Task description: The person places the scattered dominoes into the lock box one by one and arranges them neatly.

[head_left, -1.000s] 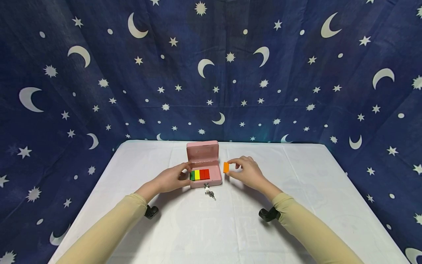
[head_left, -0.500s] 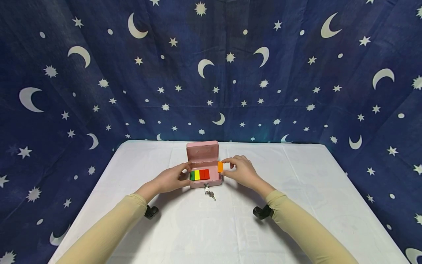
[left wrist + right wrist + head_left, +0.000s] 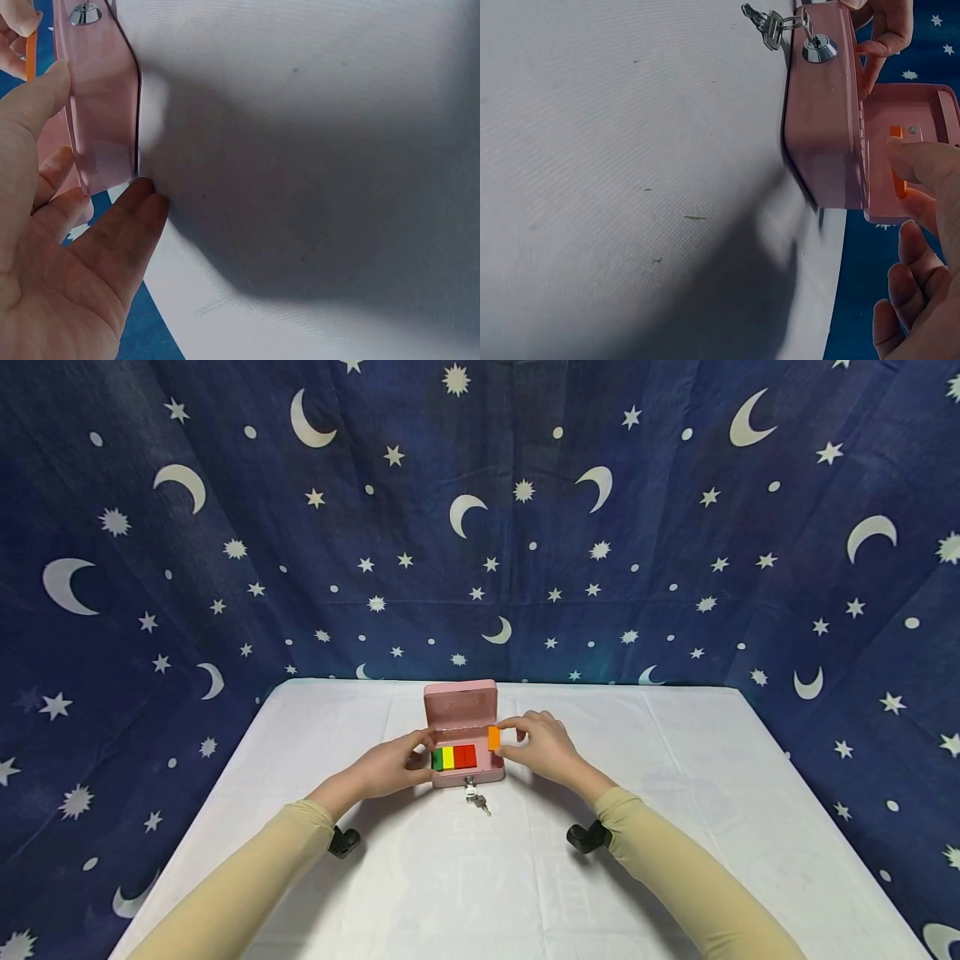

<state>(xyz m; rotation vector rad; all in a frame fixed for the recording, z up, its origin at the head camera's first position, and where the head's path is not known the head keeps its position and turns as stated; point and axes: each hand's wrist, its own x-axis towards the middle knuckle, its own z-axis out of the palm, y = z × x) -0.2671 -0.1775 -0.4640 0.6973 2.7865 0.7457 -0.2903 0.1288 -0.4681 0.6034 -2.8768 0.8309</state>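
Observation:
A pink cash box point(image 3: 489, 774) stands on the table with its lid point(image 3: 461, 705) raised. Inside, along the front, lie a green block point(image 3: 437, 760), a yellow block point(image 3: 448, 758) and red blocks point(image 3: 465, 757) side by side. My left hand point(image 3: 390, 766) holds the box's left end, thumb at the front corner and fingers toward the back. Over the box's right side, my right hand point(image 3: 545, 747) pinches an orange block point(image 3: 493, 738) between thumb and fingertip. In the right wrist view, that orange block point(image 3: 898, 161) is upright, seen edge-on before the lid; the other fingers are loosely bent.
A small key ring with keys point(image 3: 482, 803) hangs from the lock point(image 3: 470, 783) on the box's front. White cloth point(image 3: 480, 877) covers the table. A dark blue curtain point(image 3: 420, 568) with moons and stars surrounds it at the back and sides.
My right hand has moved left with the orange block, from beside the box to over its right side. The left hand and the box have stayed still.

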